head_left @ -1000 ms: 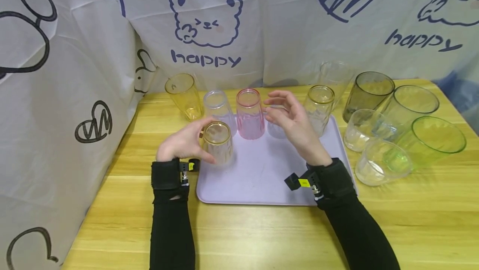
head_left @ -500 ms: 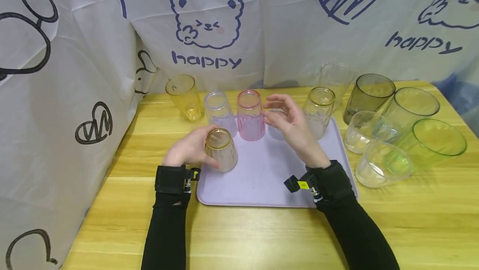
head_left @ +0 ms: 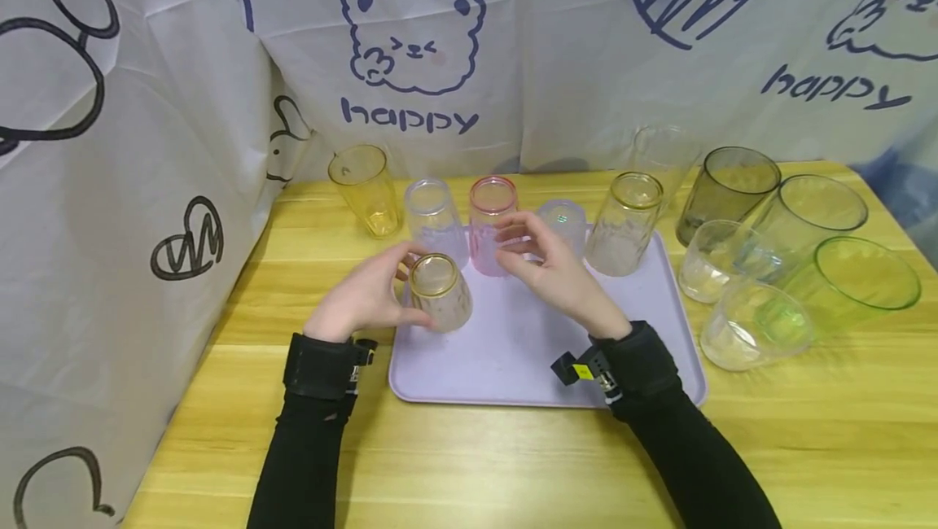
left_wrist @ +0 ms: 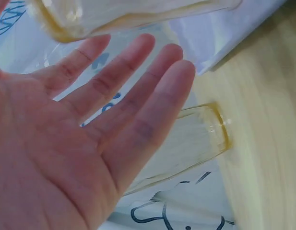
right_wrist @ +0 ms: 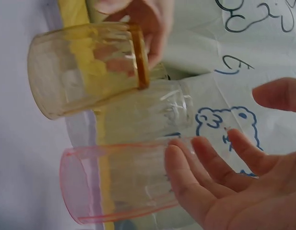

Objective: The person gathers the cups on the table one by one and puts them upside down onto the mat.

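An amber-tinted glass (head_left: 442,301) stands upside down on the front left of the lilac tray (head_left: 513,366). My left hand (head_left: 370,293) curves loosely beside it; in the left wrist view the fingers (left_wrist: 138,129) extend past the glass, a gap showing between. Over the tray's middle, my right hand (head_left: 560,277) holds nothing, fingers apart and relaxed. Its fingertips overlap the upturned pink glass (right_wrist: 124,184) in the right wrist view. Along the tray's back also stand an upturned pale lilac glass (head_left: 432,224), a short clear one (head_left: 566,224) and another amber-tinted glass (head_left: 626,228).
A yellow glass (head_left: 366,195) stands upright behind the tray's left corner. Crowded right of the tray are a dark grey glass (head_left: 725,199), a green one (head_left: 865,285) and several clear ones, all upright. A printed cloth (head_left: 410,146) hangs behind and left of the table.
My left hand has set the amber-tinted glass down slightly right and nearer, then loosened around it. My right hand has shifted left and nearer from the short clear glass toward the pink one.
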